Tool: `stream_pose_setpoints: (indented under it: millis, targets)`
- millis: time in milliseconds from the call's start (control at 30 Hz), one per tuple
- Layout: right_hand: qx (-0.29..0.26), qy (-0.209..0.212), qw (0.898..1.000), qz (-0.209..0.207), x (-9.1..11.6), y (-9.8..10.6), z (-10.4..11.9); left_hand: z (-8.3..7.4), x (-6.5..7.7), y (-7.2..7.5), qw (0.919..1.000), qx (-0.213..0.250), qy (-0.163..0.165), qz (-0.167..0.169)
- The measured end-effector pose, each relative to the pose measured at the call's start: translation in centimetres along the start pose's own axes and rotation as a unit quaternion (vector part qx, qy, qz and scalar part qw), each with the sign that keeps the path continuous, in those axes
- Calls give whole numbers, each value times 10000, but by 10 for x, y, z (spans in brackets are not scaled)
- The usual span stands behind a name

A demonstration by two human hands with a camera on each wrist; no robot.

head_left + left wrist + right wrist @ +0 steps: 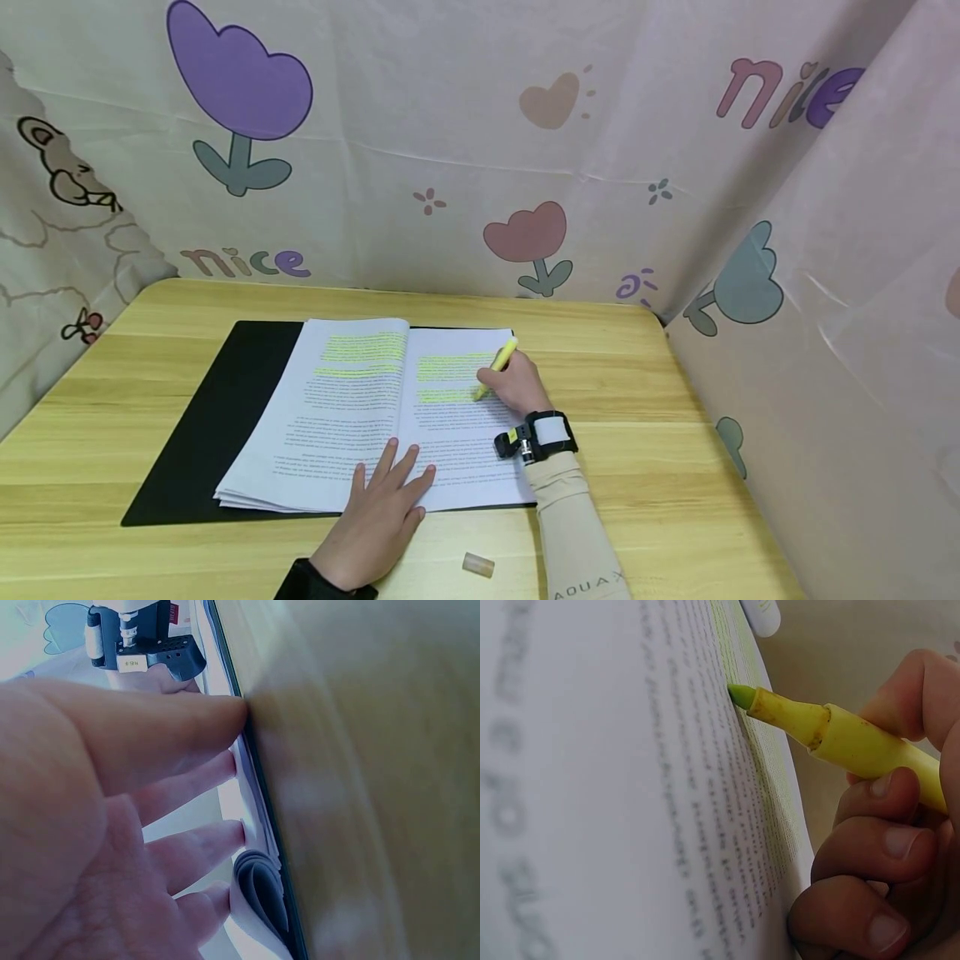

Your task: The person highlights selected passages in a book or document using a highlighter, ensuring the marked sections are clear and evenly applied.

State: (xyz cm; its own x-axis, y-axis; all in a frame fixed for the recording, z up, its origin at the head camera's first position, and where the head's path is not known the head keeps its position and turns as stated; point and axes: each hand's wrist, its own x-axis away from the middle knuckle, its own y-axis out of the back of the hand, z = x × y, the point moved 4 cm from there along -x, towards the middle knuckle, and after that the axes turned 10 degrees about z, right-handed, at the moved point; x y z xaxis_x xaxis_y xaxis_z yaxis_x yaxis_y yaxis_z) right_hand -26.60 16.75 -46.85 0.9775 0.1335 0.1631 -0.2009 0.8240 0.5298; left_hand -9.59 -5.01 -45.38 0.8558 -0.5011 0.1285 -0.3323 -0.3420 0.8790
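In the head view, pale, streaky wood grain runs across the tabletop, with a printed cloth hanging in soft creases behind and at the sides. A smooth black mat lies on the wood, and an open booklet of white paper lies on it. The left hand rests over the booklet's lower edge, fingers spread. The right hand, below a beige sleeve, slants a marker over the right page, fingers pinching it. Yellow bands cover upper lines on both pages; a small dull cylinder, perhaps a cap, lies near the left hand.

In the left wrist view, thin sheets bend into a rounded fold beside the spread fingertips, and the thumb reaches the mat's edge.

In the right wrist view, the marker's yellow barrel is stained brownish around its collar; its greenish tip meets the printed lines, and the lower fingers curl beneath.
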Motion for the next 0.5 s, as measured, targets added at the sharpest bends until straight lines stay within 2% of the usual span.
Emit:
stream_pose_setpoints:
  millis: [500]
  targets:
    - [21, 20, 10000, 46, -2, 3, -2, -1, 0, 2, 10000, 37, 4, 37]
